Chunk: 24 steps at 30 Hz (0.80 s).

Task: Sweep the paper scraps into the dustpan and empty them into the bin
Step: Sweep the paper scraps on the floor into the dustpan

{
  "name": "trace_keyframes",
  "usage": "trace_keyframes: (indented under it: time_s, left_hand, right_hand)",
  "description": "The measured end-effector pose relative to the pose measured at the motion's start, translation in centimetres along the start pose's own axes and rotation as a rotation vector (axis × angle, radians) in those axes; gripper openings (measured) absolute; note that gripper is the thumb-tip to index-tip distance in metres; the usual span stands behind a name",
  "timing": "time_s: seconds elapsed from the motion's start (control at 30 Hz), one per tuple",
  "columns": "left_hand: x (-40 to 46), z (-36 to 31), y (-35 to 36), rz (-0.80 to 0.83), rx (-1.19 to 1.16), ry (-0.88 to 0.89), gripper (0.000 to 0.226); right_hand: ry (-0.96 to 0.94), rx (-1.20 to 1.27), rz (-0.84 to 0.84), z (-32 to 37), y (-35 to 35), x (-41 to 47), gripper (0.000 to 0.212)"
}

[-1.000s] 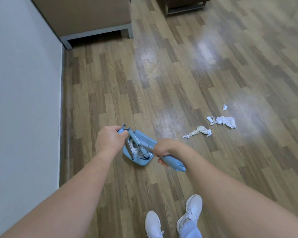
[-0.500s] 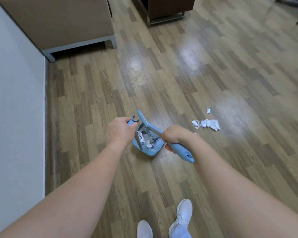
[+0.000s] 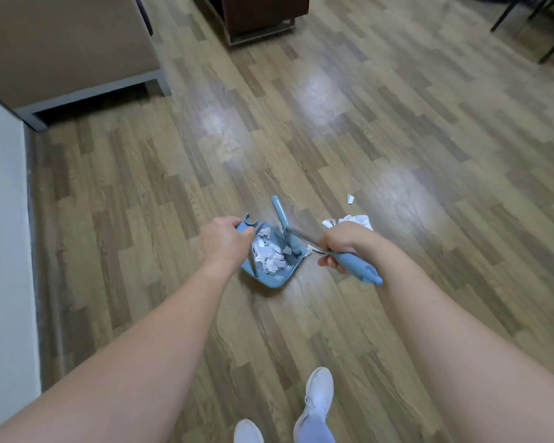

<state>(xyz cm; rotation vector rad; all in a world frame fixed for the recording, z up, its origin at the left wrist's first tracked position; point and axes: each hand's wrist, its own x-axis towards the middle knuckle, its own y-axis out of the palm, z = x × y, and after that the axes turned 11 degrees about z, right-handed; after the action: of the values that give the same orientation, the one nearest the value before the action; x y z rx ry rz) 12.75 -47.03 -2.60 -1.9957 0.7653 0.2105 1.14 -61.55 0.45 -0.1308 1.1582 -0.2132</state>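
Note:
My left hand [image 3: 226, 239] grips the handle of a blue dustpan [image 3: 274, 278], whose pan holds a heap of white paper scraps [image 3: 269, 254]. My right hand [image 3: 341, 247] grips the blue handle of a broom [image 3: 354, 262]. Its metal shaft runs to the blue broom head [image 3: 283, 225] at the pan's mouth. More crumpled white scraps [image 3: 355, 219] lie on the wooden floor just beyond my right hand, partly hidden by it. One small scrap [image 3: 351, 198] lies a little farther out. No bin is in view.
A white wall [image 3: 0, 251] runs along the left. A brown couch on a grey base [image 3: 77, 55] stands at the back left, a dark wooden cabinet [image 3: 259, 14] at the back middle, black chair legs [image 3: 541, 24] at the top right. My white shoes [image 3: 317, 401] are at the bottom.
I have stepped towards the scraps with dustpan and broom. The loose scraps on the floor now lie right by my right hand, and one long scrap seen earlier is no longer on the floor.

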Motion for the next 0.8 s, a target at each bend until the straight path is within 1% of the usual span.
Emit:
trace_keyframes:
  time_s: [0.2, 0.33, 0.43, 0.47, 0.53, 0.63, 0.67, 0.7, 0.8]
  left_hand:
    - [0.7, -2.2, 2.0, 0.041, 0.064, 0.028, 0.02]
    - [1.7, -2.5, 2.5, 0.055, 0.078, 0.006, 0.018]
    - [2.3, -2.5, 3.0, 0.062, 0.108, 0.005, 0.02]
    - [2.6, -2.4, 3.2, 0.062, 0.114, -0.005, 0.019]
    - [3.2, -2.4, 3.8, 0.07, 0.116, -0.028, 0.018]
    - [4.0, -2.6, 4.8, 0.082, 0.097, -0.048, 0.018]
    - [4.2, -2.7, 5.0, 0.079, 0.1, -0.047, 0.017]
    - [4.5, -3.0, 5.4, 0.075, 0.107, -0.046, 0.017]
    - [5.6, -3.7, 5.7, 0.066, 0.114, -0.032, 0.016]
  right_hand:
    - [0.009, 0.14, -0.086, -3.6, -4.0, 2.6, 0.02]
    - [0.007, 0.247, -0.169, -4.8, -6.6, 4.4, 0.012]
    - [-0.009, 0.281, -0.183, -4.6, -8.3, 5.4, 0.006]
    - [-0.007, 0.284, -0.186, -4.6, -8.9, 5.8, 0.008]
    - [0.01, 0.336, -0.19, -4.7, -10.1, 6.6, 0.017]
    - [0.048, 0.341, -0.22, -4.8, -11.4, 8.1, 0.016]
    - [0.052, 0.342, -0.234, -4.9, -11.7, 8.8, 0.026]
    - [0.062, 0.311, -0.212, -5.1, -12.2, 9.4, 0.033]
    - [0.044, 0.37, -0.229, -5.1, -13.2, 11.2, 0.039]
